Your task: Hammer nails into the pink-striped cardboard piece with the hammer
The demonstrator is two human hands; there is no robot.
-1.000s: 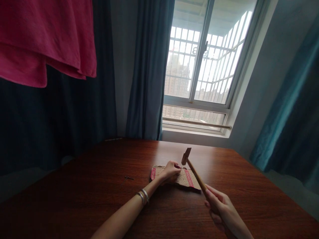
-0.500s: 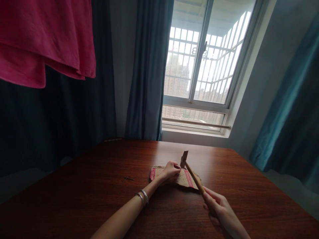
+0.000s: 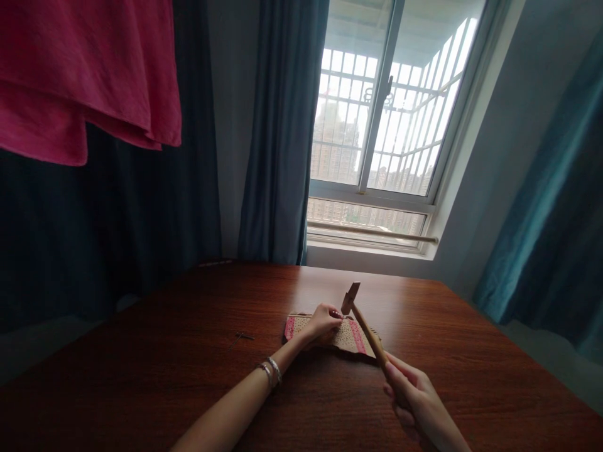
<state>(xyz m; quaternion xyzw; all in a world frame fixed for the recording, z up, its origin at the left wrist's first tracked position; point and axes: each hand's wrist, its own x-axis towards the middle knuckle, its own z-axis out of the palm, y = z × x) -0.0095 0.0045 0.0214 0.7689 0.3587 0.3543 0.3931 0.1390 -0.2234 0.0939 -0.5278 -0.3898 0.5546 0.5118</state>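
My right hand (image 3: 414,395) is wrapped round the wooden handle of a hammer (image 3: 370,333). The hammer's head is tilted just above and right of my left fingertips. My left hand (image 3: 325,321), with two bracelets on its wrist, rests over a flat piece of cardboard (image 3: 347,339) with pink bands and many dark specks or holes. Its thumb and fingers are pinched on what looks like a small nail, mostly hidden by the fingertips. Left of the cardboard, several thin dark nails (image 3: 244,337) lie loose on the table.
The brown wooden table (image 3: 188,376) reaches to the wall under a barred window (image 3: 372,157). Dark blue curtains (image 3: 277,157) hang beside the window, another curtain (image 3: 541,207) is at the right. A pink cloth (image 3: 94,75) hangs at the upper left.
The hammer's head has tipped slightly up and to the right, away from my left fingertips. My left hand and the cardboard are nearly unmoved.
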